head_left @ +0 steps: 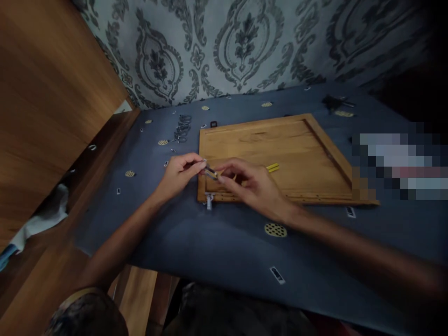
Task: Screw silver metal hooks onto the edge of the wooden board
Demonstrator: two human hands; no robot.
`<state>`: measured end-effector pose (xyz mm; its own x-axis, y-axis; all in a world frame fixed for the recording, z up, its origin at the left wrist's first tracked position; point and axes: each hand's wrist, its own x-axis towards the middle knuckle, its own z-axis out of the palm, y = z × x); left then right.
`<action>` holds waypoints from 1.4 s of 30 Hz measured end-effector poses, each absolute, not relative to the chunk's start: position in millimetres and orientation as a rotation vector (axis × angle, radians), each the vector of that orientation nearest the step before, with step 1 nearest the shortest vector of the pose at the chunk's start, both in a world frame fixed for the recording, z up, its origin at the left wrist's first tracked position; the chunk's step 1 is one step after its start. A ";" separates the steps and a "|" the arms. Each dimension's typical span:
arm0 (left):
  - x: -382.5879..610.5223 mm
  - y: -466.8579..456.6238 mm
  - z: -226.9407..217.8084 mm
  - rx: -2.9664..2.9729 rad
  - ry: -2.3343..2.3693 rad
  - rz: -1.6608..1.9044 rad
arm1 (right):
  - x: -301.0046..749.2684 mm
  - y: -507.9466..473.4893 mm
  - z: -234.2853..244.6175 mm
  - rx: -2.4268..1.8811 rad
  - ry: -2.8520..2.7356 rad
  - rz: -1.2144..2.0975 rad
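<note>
Blue printed cloth [168, 242], bearing one framed wooden panel [280, 144], laid flat, and a row of dark looped pieces [184, 126] near its far left corner. Right hand [254, 186] and left hand [182, 172], over the panel's near left part; one metal fitting [209, 201] at that corner, seemingly in place, fastening unclear. One small slim piece [210, 172], between the hands, each with thumb and fingers pinched on an end: apparently being handled, not yet placed.
</note>
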<state>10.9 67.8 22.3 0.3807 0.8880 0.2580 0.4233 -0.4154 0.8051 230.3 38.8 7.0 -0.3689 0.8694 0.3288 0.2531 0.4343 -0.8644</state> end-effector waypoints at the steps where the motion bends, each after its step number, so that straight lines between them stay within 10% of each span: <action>1: 14.2 65.2 23.4 1.991 1.101 0.893 | 234.1 29.0 6.5 -0.937 -1.861 0.930; 42: 14.1 26.9 -13.8 2.728 0.903 0.705 | 240.6 -16.0 -28.2 -0.998 -1.276 1.786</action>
<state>14.1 26.9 -13.8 0.7025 0.6017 0.3801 0.5149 -0.7984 0.3122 240.6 -16.0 -28.2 -0.4458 0.8765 -0.1816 -0.1122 -0.2560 -0.9602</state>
